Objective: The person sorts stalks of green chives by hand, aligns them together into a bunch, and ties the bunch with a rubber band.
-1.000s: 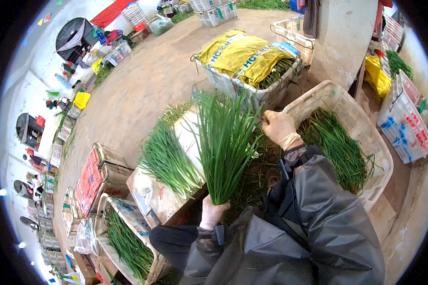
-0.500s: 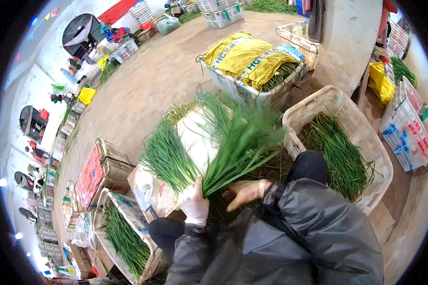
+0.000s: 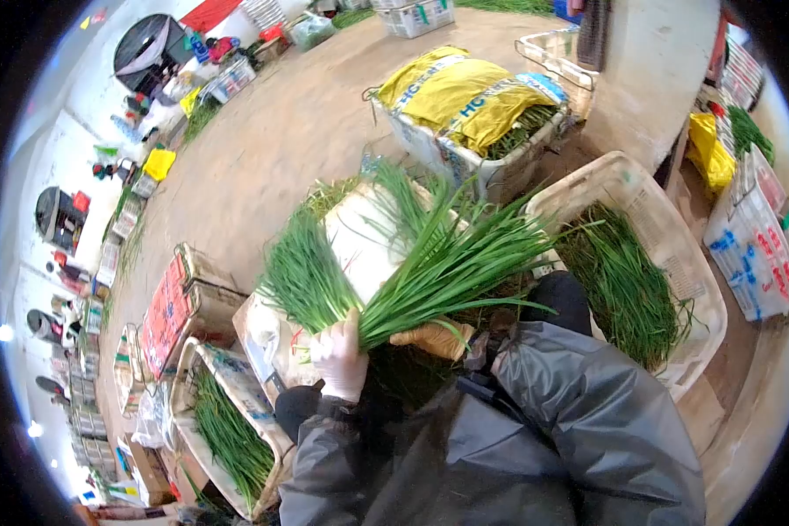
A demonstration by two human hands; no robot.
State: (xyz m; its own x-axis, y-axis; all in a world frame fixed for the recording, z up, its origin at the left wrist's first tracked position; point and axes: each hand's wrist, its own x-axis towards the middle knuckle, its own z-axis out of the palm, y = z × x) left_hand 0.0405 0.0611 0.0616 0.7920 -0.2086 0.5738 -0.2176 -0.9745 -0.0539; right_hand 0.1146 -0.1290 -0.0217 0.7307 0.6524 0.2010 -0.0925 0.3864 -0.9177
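My left hand (image 3: 340, 352), in a white glove, is closed round the pale stem ends of a bunch of long green chives (image 3: 460, 279). The leaves fan out to the right, across the rim of a basket. My right hand (image 3: 434, 337), in a tan glove, lies just under these leaves with its fingers stretched out to the left; the leaves cover part of it. Another sheaf of chives (image 3: 300, 270) spreads to the upper left of my left hand, on a white-covered surface (image 3: 352, 230). A knife (image 3: 274, 384) rests on the board's near edge.
A pale plastic basket (image 3: 694, 294) with chives stands at right, another basket (image 3: 184, 416) at lower left. Ahead is a crate (image 3: 425, 158) under a yellow sack (image 3: 465, 98). A pillar (image 3: 649, 70) rises behind. Red-topped boxes (image 3: 167, 307) stand at left.
The leaves in my left hand have swung right and down, over the basket's rim. My right hand has moved slightly left and up, beneath them. My left hand has shifted a little left and up.
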